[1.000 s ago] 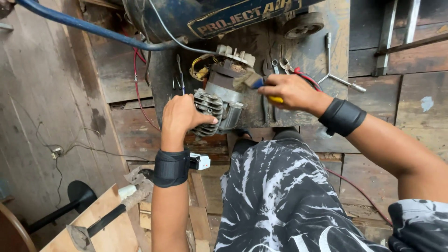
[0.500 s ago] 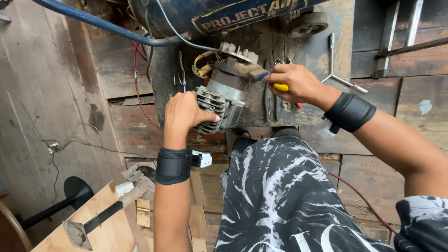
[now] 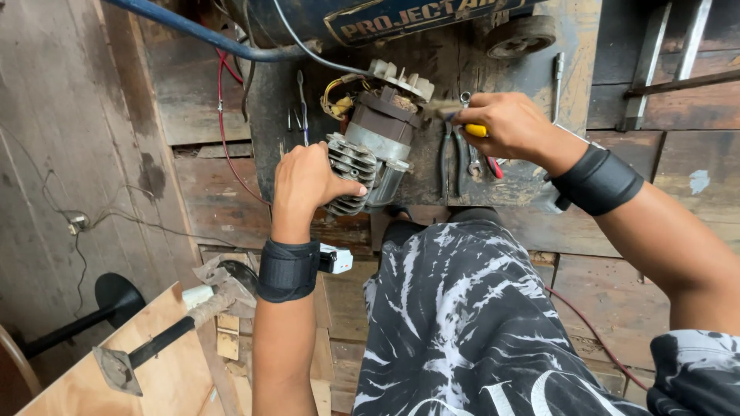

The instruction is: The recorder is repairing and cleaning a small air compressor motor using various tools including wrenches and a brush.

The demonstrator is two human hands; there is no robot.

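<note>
An old electric motor (image 3: 375, 140) with a finned grey end cap and a white fan wheel lies tilted on a dark board (image 3: 266, 139). My left hand (image 3: 307, 181) grips its finned end. My right hand (image 3: 505, 125) holds a paintbrush (image 3: 455, 115) with a yellow handle, and the bristles touch the motor's upper end by the fan. Both wrists wear black bands. Yellow wires show at the motor's top left.
Pliers and wrenches (image 3: 461, 158) lie on the board beside the motor. A blue tank (image 3: 370, 19) with a hose (image 3: 177, 27) sits behind. A hammer (image 3: 166, 339) rests on a plywood piece at lower left. My patterned shorts (image 3: 478, 323) fill the foreground.
My right hand has shifted the brush up and left along the motor's top. My left hand keeps its grip on the finned end.
</note>
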